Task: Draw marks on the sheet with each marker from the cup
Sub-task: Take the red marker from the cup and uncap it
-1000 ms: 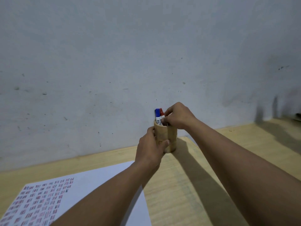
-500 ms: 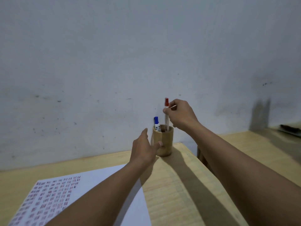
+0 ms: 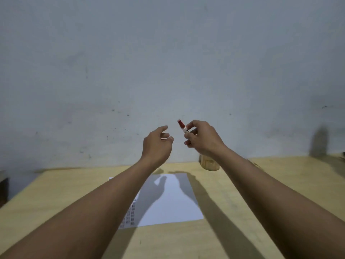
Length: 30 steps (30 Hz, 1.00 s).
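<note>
My right hand (image 3: 202,140) is raised in front of the wall and holds a red-capped marker (image 3: 182,126), its cap pointing up and left. A short gap to the left, my left hand (image 3: 157,144) hovers with loosely curled, parted fingers and nothing in it. The wooden cup (image 3: 209,164) stands on the table at the wall, mostly hidden behind my right wrist; its contents are not visible. The white sheet (image 3: 171,199) lies flat below both hands, with rows of small red marks (image 3: 131,212) showing beside my left forearm.
The light wooden table (image 3: 261,193) runs up to a grey wall (image 3: 168,62). A dark object sits at the far right edge (image 3: 342,156). Another dark shape stands off the table's left side (image 3: 3,189). My forearms cross the table's lower half.
My right hand lifted the red marker fully out of the cup and raised it. My left hand let go of the cup and rose beside it. The view shifted, so the sheet lies centred.
</note>
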Each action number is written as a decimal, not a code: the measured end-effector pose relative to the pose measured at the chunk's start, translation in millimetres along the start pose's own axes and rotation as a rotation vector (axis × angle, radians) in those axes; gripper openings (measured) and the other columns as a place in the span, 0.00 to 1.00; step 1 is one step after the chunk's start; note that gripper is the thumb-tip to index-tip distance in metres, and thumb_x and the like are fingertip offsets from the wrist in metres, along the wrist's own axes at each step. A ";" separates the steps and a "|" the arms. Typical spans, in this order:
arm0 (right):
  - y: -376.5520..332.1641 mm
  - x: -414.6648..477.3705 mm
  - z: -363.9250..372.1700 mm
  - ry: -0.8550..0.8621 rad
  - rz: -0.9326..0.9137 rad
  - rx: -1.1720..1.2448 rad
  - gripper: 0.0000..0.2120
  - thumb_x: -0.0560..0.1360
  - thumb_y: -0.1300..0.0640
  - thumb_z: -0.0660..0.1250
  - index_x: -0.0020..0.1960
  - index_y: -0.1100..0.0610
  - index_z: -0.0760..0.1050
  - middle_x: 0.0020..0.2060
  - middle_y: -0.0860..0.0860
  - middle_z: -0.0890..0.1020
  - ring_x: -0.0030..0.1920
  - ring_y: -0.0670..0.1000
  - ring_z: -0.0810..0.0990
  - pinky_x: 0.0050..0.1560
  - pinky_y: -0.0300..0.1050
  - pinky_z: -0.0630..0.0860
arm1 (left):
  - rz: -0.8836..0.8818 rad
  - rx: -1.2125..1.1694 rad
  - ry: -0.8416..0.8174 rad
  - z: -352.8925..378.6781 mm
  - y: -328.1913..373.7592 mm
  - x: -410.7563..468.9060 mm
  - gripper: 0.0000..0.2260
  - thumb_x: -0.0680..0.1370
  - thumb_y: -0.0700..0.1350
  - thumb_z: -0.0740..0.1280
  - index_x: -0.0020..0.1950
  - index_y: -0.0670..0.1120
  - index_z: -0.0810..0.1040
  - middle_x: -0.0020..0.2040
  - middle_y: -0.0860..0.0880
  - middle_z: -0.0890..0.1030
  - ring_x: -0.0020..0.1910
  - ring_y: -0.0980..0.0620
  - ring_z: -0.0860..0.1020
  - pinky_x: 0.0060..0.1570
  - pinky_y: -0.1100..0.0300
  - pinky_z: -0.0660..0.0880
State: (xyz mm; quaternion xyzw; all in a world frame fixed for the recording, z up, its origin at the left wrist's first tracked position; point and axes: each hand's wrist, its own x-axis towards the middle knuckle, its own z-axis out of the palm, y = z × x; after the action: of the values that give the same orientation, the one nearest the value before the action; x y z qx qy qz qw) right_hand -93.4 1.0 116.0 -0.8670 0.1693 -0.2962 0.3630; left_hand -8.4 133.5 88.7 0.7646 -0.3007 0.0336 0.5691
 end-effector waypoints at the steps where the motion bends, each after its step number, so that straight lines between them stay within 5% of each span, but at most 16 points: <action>1: -4.5 -4.3 5.6 -0.009 0.001 -0.005 0.06 0.81 0.60 0.66 0.57 0.57 0.78 0.42 0.53 0.85 0.39 0.49 0.87 0.49 0.53 0.85 | 0.004 -0.012 0.001 -8.0 1.4 -3.1 0.20 0.79 0.45 0.67 0.71 0.51 0.75 0.60 0.50 0.82 0.54 0.54 0.79 0.54 0.60 0.73; 5: -20.9 -18.6 23.5 -0.041 -0.007 0.001 0.06 0.81 0.62 0.66 0.55 0.58 0.80 0.42 0.54 0.85 0.41 0.53 0.87 0.46 0.51 0.85 | 0.038 -0.107 0.002 -31.2 0.9 -12.1 0.09 0.75 0.49 0.70 0.53 0.61 0.83 0.47 0.56 0.86 0.51 0.53 0.84 0.55 0.48 0.81; 9: -31.7 -25.0 36.6 -0.035 -0.033 -0.031 0.07 0.80 0.62 0.66 0.56 0.59 0.82 0.41 0.53 0.85 0.39 0.52 0.86 0.41 0.44 0.84 | 0.026 -0.192 0.029 -46.4 -0.2 -16.9 0.06 0.77 0.42 0.71 0.53 0.45 0.85 0.44 0.47 0.87 0.45 0.48 0.86 0.48 0.49 0.84; 13: -37.7 -29.5 47.6 0.063 -0.062 -0.037 0.12 0.78 0.60 0.66 0.61 0.54 0.79 0.50 0.51 0.82 0.46 0.55 0.85 0.51 0.51 0.82 | -0.050 -0.340 0.054 -54.4 -3.8 -16.5 0.04 0.77 0.40 0.71 0.48 0.41 0.85 0.44 0.43 0.86 0.45 0.47 0.86 0.49 0.48 0.84; 16: -45.2 -44.6 58.0 0.211 -0.025 0.045 0.08 0.78 0.52 0.66 0.49 0.56 0.78 0.42 0.50 0.82 0.41 0.55 0.84 0.44 0.53 0.82 | -0.111 -0.457 0.093 -58.9 -7.1 -14.3 0.04 0.77 0.38 0.71 0.47 0.40 0.85 0.44 0.42 0.86 0.43 0.47 0.86 0.50 0.47 0.84; 19: -50.8 -54.0 69.8 0.090 0.260 0.358 0.22 0.79 0.43 0.66 0.46 0.64 0.81 0.33 0.52 0.80 0.32 0.52 0.80 0.30 0.44 0.79 | -0.144 -0.511 0.089 -65.0 -9.8 -15.1 0.04 0.77 0.38 0.70 0.47 0.39 0.84 0.46 0.41 0.86 0.45 0.47 0.86 0.51 0.47 0.83; 24: -53.3 -48.5 90.0 -0.021 0.660 1.246 0.12 0.79 0.51 0.71 0.46 0.60 0.79 0.29 0.50 0.73 0.22 0.44 0.69 0.22 0.33 0.71 | -0.150 -0.440 -0.006 -76.4 -21.4 -19.7 0.04 0.76 0.38 0.71 0.50 0.39 0.83 0.47 0.38 0.86 0.47 0.44 0.86 0.51 0.46 0.83; 30: -57.2 -47.6 113.0 0.018 0.606 1.334 0.08 0.80 0.63 0.69 0.42 0.63 0.77 0.29 0.53 0.77 0.22 0.45 0.76 0.26 0.33 0.77 | -0.148 -0.332 0.014 -92.6 -44.4 -20.8 0.05 0.77 0.40 0.70 0.47 0.39 0.85 0.43 0.40 0.86 0.47 0.44 0.86 0.50 0.47 0.84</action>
State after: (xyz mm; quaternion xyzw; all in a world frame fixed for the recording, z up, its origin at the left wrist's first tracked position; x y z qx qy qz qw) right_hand -53.5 123.9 75.8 -0.3741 0.1885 -0.2300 0.8784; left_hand 23.7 232.3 75.2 0.6800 -0.2409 -0.0531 0.6905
